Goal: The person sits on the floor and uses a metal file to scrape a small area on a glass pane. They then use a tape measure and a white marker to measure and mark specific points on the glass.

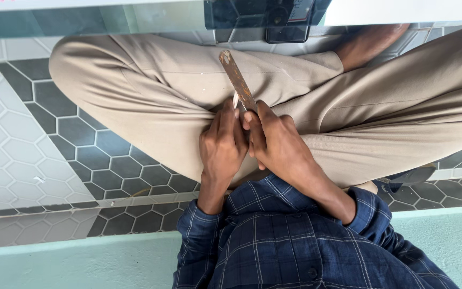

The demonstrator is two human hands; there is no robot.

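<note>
Head view. Dark blue checked shirt (274, 246), sleeves rolled, nearest the camera. Left hand (221, 147): grip closed on a small pale piece (236, 100) at the fingertips. Right hand (276, 142): grip closed round a rusty flat blade (236, 77), which rises tilted over the lap. Beige trousers (161, 91), legs crossed. Grey and white hexagon-tiled floor (54, 144) beneath.

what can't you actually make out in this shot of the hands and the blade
- Head view: the small pale piece at the left hand fingertips is too small to identify.
- The lower end of the rusty blade is hidden inside the right hand.
- The dark phone-like thing is cut off by the top edge.
- The foot is partly hidden by the trouser leg.
</note>
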